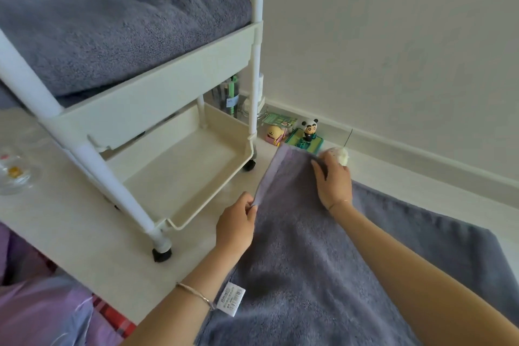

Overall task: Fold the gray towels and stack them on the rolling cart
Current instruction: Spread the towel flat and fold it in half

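A gray towel lies spread on the pale floor at the lower right, its top layer folded over a wider layer beneath. A white care label sticks out at its left edge. My left hand pinches the towel's left hem. My right hand grips the far right corner of the folded layer. The white rolling cart stands to the left; its upper tray holds folded gray towels, and its bottom tray holds nothing.
Small toys, a panda figure and a yellow figure, sit by the wall behind the towel's far edge. A clear container of pens stands behind the cart. A glass dish lies far left. Purple fabric is at lower left.
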`<action>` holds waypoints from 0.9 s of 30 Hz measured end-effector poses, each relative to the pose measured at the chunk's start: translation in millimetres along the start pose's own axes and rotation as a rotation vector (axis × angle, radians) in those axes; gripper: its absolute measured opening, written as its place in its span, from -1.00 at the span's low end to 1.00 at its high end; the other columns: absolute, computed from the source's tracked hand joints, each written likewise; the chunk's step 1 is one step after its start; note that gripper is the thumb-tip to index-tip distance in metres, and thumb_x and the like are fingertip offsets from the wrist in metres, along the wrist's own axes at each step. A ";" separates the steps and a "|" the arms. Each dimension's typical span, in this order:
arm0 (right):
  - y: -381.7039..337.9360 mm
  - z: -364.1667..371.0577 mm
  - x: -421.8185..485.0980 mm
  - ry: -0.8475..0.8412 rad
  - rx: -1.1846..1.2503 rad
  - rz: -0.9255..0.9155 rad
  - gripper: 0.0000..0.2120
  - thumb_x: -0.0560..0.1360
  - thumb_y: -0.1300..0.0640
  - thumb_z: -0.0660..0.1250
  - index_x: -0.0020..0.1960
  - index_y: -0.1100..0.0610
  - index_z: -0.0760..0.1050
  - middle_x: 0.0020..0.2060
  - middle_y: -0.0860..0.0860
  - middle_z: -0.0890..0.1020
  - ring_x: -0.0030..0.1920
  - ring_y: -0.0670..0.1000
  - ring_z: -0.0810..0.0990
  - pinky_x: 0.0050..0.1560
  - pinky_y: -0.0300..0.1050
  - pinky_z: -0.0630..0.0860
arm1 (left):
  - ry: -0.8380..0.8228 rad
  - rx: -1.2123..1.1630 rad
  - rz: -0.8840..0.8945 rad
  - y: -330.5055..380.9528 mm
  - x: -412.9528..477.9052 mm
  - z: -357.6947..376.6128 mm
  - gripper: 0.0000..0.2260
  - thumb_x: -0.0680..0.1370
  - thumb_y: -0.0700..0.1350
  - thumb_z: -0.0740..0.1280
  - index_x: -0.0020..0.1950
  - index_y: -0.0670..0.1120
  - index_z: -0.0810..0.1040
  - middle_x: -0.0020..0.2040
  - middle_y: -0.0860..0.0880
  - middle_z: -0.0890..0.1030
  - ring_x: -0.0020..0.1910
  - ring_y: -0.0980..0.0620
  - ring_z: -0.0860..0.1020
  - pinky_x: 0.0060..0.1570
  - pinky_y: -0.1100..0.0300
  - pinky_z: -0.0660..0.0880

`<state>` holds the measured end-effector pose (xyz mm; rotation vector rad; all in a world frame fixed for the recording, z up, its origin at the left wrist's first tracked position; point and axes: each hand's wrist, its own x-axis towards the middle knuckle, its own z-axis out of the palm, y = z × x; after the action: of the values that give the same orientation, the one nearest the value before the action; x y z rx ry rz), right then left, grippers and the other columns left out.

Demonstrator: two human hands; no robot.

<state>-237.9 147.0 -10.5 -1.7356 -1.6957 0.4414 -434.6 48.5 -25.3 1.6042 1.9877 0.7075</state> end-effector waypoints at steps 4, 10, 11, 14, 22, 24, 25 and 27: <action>7.0 20.2 5.6 -0.198 -0.275 0.243 -0.84 0.58 0.08 0.17 0.11 0.13 0.41 0.08 0.17 0.58 0.07 0.22 0.50 0.09 0.02 0.41 | -0.019 0.004 -0.050 -0.2 11.8 -1.8 -0.85 0.61 -0.08 0.22 -0.14 -0.07 0.36 -0.24 -0.06 0.57 -0.24 -0.09 0.49 -0.30 0.12 0.33; 11.3 15.3 -50.5 -0.018 -0.232 -0.011 -0.61 0.60 0.01 0.12 0.39 0.06 0.32 0.40 0.06 0.36 0.40 0.12 0.27 0.46 0.02 0.09 | -0.002 0.066 -0.084 -0.1 13.9 2.9 -0.86 0.61 -0.07 0.21 -0.13 -0.07 0.40 -0.25 -0.06 0.57 -0.23 -0.09 0.51 -0.30 0.10 0.36; 17.1 10.8 -66.7 -0.082 -0.267 -0.037 -0.57 0.60 -0.08 0.05 0.44 0.01 0.29 0.44 0.02 0.30 0.46 0.08 0.20 0.50 -0.01 -0.01 | -0.013 0.085 -0.084 0.3 14.6 2.2 -0.87 0.61 -0.07 0.21 -0.11 -0.07 0.42 -0.23 -0.07 0.58 -0.22 -0.09 0.51 -0.31 0.12 0.35; 49.8 -11.4 -104.3 -0.243 -0.437 -0.037 -0.36 0.49 -0.28 -0.29 0.52 -0.13 0.06 0.53 -0.09 0.06 0.53 -0.04 -0.06 0.49 -0.09 -0.26 | -0.067 0.182 -0.015 6.8 11.4 4.0 -0.89 0.61 -0.08 0.20 -0.05 -0.07 0.46 -0.17 -0.04 0.61 -0.22 -0.03 0.49 -0.32 0.17 0.33; 122.1 -81.2 -124.5 -0.271 -0.554 0.117 -0.40 0.45 -0.35 -0.36 0.47 -0.26 -0.21 0.50 -0.16 -0.16 0.51 -0.09 -0.22 0.48 -0.06 -0.32 | -0.260 0.018 0.091 51.9 -25.2 40.9 -0.86 0.61 -0.03 0.21 0.00 -0.08 0.49 -0.33 0.05 0.50 -0.29 -0.02 0.44 -0.35 0.19 0.29; 128.0 -94.6 -123.9 -0.318 -0.574 0.130 -0.46 0.54 -0.31 -0.28 0.49 -0.22 -0.19 0.52 -0.12 -0.14 0.52 -0.06 -0.21 0.49 -0.05 -0.31 | -0.299 -0.050 0.095 60.9 -31.0 41.8 -0.81 0.60 0.04 0.22 0.01 -0.07 0.50 -0.26 0.00 0.57 -0.26 -0.02 0.48 -0.32 0.20 0.34; 127.1 -98.3 -122.3 -0.346 -0.572 0.137 -0.48 0.58 -0.26 -0.21 0.51 -0.18 -0.17 0.53 -0.10 -0.12 0.53 -0.04 -0.19 0.50 -0.04 -0.28 | -0.312 -0.068 0.083 62.4 -32.1 39.6 -0.77 0.58 0.08 0.24 0.02 -0.06 0.51 -0.19 -0.02 0.59 -0.21 -0.03 0.51 -0.25 0.18 0.39; 115.7 -102.0 -124.2 -0.331 -0.487 0.156 -0.49 0.62 -0.14 -0.08 0.53 -0.08 -0.04 0.54 -0.05 -0.01 0.53 0.01 -0.07 0.52 -0.02 -0.17 | -0.349 -0.072 0.069 60.1 -38.8 30.7 -0.72 0.53 0.14 0.30 0.04 -0.06 0.52 -0.18 0.00 0.55 -0.17 0.00 0.52 -0.16 0.15 0.42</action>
<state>-97.0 10.7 -38.5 -2.2552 -2.0319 0.4264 -363.2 23.9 -6.5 1.6325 1.6457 0.4787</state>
